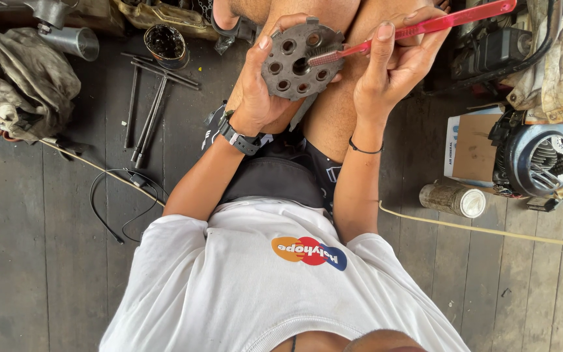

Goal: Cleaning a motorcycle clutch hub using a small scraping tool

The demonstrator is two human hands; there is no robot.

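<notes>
Held up over the bare knees, near the top middle of the head view: a round metal disc (pixel 300 62), flat face turned toward the camera, tilted slightly, with no long axis of its own. Dark grey, grimy, notched around the rim, with a ring of round holes about a central bore. Clasped by the left hand (pixel 259 81), thumb across the left edge and fingertips curled behind the top and right rim; black watch on that wrist. Laid against the disc's middle, the bristled head of a red toothbrush (pixel 425 27), long axis running from the disc up and to the right, handle end pointing toward the upper right corner, bristles probably facing the metal, though too small to say for sure. Pinched around the handle's middle, the right hand (pixel 395 62), index finger stretched along the shaft, thin black band on the wrist. Below on the dark plank floor: long metal rods (pixel 148 111) to the left, a blackened cup (pixel 164 44) just above them, a crumpled rag (pixel 17 81) at far left, a dirty can (pixel 452 198) lying on its side to the right, and beside it a small engine (pixel 535 160) with a finned round housing.
</notes>
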